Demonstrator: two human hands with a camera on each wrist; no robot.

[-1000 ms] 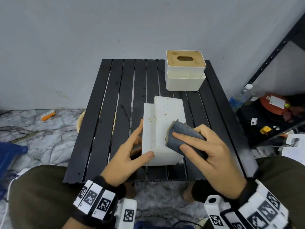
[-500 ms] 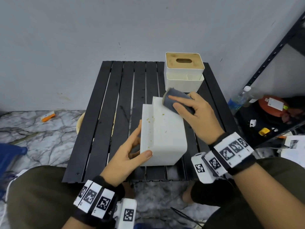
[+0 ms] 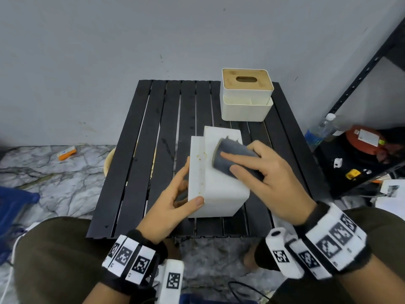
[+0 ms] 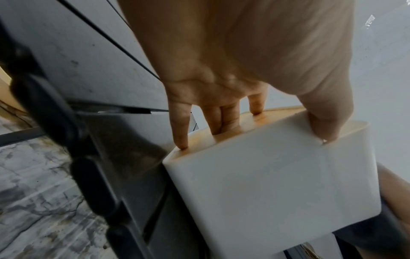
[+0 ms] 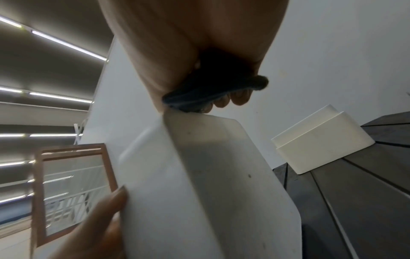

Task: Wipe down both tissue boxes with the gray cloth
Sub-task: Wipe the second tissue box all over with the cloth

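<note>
A white tissue box (image 3: 221, 191) lies tipped on its side near the front of the black slatted table (image 3: 153, 139); yellowish specks dot its upward face. My left hand (image 3: 175, 198) grips its left end, thumb on the near corner and fingers against the wooden lid side (image 4: 255, 121). My right hand (image 3: 263, 178) presses the folded gray cloth (image 3: 230, 156) onto the box's upper face, fingers over it and thumb beneath (image 5: 213, 92). The second tissue box (image 3: 246, 95), white with a wooden slotted lid, stands upright at the table's far right (image 5: 321, 140).
A gray wall rises right behind the table. A black metal shelf (image 3: 361, 69) stands to the right, with a water bottle (image 3: 317, 132), a red item (image 3: 368, 139) and small parts beside it. The floor is marble tile, with an orange item (image 3: 66, 152) at left.
My right hand has drawn the cloth back from the box's far end toward its middle, after sweeping away from the near end. The left hand keeps its hold; fewer specks show on the face.
</note>
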